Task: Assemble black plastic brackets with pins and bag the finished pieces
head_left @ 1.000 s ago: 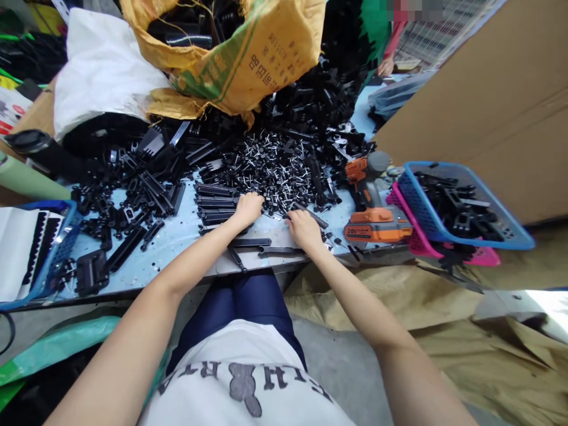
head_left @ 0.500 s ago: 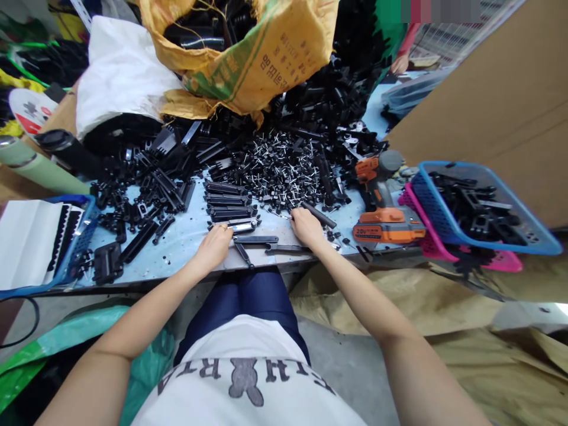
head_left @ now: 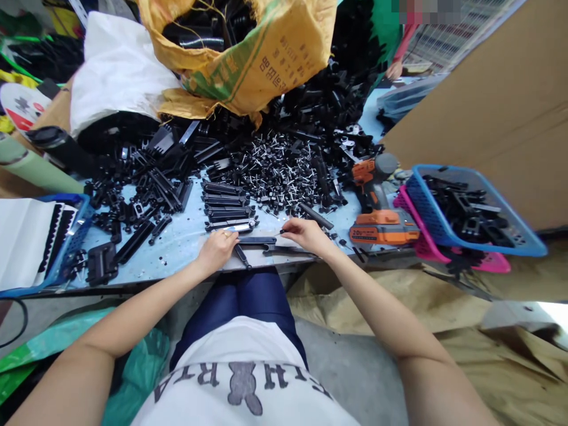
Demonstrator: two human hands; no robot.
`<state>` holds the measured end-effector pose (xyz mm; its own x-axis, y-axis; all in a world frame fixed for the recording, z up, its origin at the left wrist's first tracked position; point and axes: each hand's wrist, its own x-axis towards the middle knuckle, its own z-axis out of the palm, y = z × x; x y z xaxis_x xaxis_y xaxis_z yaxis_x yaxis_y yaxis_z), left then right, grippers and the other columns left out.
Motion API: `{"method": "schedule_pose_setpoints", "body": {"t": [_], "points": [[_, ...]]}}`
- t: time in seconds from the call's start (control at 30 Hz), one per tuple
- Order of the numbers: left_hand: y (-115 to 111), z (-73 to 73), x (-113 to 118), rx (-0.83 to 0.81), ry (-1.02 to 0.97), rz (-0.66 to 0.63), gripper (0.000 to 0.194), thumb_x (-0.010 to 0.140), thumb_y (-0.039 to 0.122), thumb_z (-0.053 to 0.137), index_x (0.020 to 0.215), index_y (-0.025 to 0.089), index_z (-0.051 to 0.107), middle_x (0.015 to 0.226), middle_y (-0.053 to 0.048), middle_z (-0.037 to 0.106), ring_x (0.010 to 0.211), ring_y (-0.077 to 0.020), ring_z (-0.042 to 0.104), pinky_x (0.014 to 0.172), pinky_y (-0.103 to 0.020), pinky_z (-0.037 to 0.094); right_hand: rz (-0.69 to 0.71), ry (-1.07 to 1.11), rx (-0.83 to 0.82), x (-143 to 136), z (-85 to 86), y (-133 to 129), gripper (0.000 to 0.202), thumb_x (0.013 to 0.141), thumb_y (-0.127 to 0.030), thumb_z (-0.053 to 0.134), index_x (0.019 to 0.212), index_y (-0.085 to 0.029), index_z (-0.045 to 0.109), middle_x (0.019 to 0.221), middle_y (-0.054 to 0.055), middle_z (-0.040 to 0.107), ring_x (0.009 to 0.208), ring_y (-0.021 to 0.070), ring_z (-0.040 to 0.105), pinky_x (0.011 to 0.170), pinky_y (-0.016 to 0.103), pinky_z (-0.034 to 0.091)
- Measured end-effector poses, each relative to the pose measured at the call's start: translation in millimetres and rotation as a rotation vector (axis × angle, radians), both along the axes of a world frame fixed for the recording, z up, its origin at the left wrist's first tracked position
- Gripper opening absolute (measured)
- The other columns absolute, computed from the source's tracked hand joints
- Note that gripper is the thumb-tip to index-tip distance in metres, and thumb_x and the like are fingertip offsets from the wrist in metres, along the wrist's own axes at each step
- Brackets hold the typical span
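My left hand point(head_left: 216, 250) is closed on the near end of a long black plastic bar point(head_left: 257, 241) at the front edge of the workbench. A second short black piece point(head_left: 242, 257) angles down from that bar toward me. My right hand point(head_left: 306, 234) pinches a small screw point(head_left: 280, 232) with a black head, its thin shank pointing left above the bar's right end. Another black bar point(head_left: 288, 251) lies below my right hand. Several assembled black bars point(head_left: 227, 207) lie in a row just beyond my left hand. Behind my right hand spreads a heap of black-headed screws point(head_left: 279, 168).
An orange cordless drill point(head_left: 381, 216) stands to the right, beside a blue basket point(head_left: 528, 236) of black parts stacked over a pink basket point(head_left: 497, 262). Loose black parts point(head_left: 155, 183) cover the left. A yellow sack point(head_left: 266, 65) sits behind. Another person's hand point(head_left: 394, 70) shows far back.
My right hand has drawn back from the edge of the screw heap toward the bar, bringing a screw in its fingertips. My left hand has stayed nearly in place at the bar.
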<state>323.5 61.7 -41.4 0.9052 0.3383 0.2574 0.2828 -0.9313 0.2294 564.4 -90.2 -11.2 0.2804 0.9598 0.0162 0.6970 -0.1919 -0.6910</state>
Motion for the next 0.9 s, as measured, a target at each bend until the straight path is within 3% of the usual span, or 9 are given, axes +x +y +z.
{"method": "schedule_pose_setpoints", "body": {"t": [0.07,0.27,0.4,0.53,0.6,0.73,0.83,0.9], "points": [[1,-3.3,0,0.004,-0.011,0.035,0.028,0.094,0.024,0.034,0.108,0.016,0.057,0.09,-0.01,0.062,0.087,-0.0211,0.055,0.081,-0.037,0.047,0.043,-0.045,-0.071,-3,6.5,2,0.011,0.076,-0.023,0.062,0.084,-0.016,0.066,0.077,0.003,0.068,0.073,0.0158,0.063,0.069,0.026,0.048],[-2,-4.7,4,-0.05,-0.026,0.012,0.029,0.094,0.024,0.033,0.112,0.018,0.056,0.095,-0.009,0.062,0.092,-0.0204,0.056,0.083,-0.035,0.046,0.242,-0.464,-0.221,-19,21.4,19,0.014,0.081,-0.014,0.054,0.083,-0.014,0.068,0.084,0.009,0.069,0.081,0.0195,0.063,0.074,0.026,0.043],[-14,-2.8,-2,-0.063,-0.119,0.152,0.028,0.093,0.03,0.038,0.111,0.019,0.056,0.096,-0.009,0.061,0.092,-0.0217,0.055,0.084,-0.038,0.045,0.346,-0.549,-0.24,-25,17.7,20,0.021,0.084,-0.009,0.047,0.086,-0.014,0.068,0.088,0.011,0.068,0.082,0.0196,0.063,0.073,0.026,0.043],[-38,-5.2,-14,-0.049,-0.152,0.27,0.027,0.092,0.034,0.04,0.088,0.018,0.061,0.082,-0.009,0.061,0.086,-0.0232,0.055,0.078,-0.037,0.044,0.3,-0.431,-0.035,-15,-6.9,5,0.025,0.091,-0.02,0.044,0.095,-0.014,0.067,0.094,0.011,0.068,0.087,0.0185,0.063,0.08,0.028,0.045],[-49,-6.2,-9,-0.04,-0.114,0.217,0.027,0.092,0.033,0.039,0.086,0.018,0.061,0.084,-0.01,0.062,0.088,-0.0234,0.055,0.077,-0.036,0.043,0.299,-0.347,0.113,-9,-25.3,-7,0.028,0.091,-0.03,0.047,0.109,-0.016,0.063,0.105,0.011,0.066,0.096,0.0189,0.061,0.086,0.031,0.045],[-59,-5.8,30,-0.004,-0.02,-0.053,0.033,0.088,0.035,0.046,0.114,0.016,0.053,0.115,-0.013,0.057,0.111,-0.0268,0.047,0.091,-0.041,0.036,0.256,-0.29,0.261,-10,-60.5,-26,0.051,0.086,-0.043,0.054,0.133,-0.022,0.046,0.103,0.01,0.065,0.094,0.0204,0.06,0.083,0.035,0.048],[-55,-8.0,58,-0.051,0.067,-0.083,0.045,0.083,0.045,0.053,0.114,0.013,0.051,0.11,-0.014,0.058,0.106,-0.028,0.049,0.089,-0.04,0.037,0.218,-0.346,0.303,-11,-73.8,-29,0.053,0.087,-0.043,0.052,0.134,-0.021,0.044,0.088,0.008,0.064,0.081,0.0202,0.06,0.074,0.034,0.049],[-51,-11.1,67,-0.082,0.087,-0.098,0.047,0.081,0.049,0.054,0.111,0.013,0.051,0.108,-0.013,0.058,0.102,-0.0269,0.05,0.086,-0.038,0.038,0.315,-0.369,0.296,-4,-74.7,-24,0.05,0.088,-0.043,0.05,0.133,-0.02,0.046,0.084,0.008,0.062,0.077,0.0192,0.058,0.071,0.033,0.048]]}}
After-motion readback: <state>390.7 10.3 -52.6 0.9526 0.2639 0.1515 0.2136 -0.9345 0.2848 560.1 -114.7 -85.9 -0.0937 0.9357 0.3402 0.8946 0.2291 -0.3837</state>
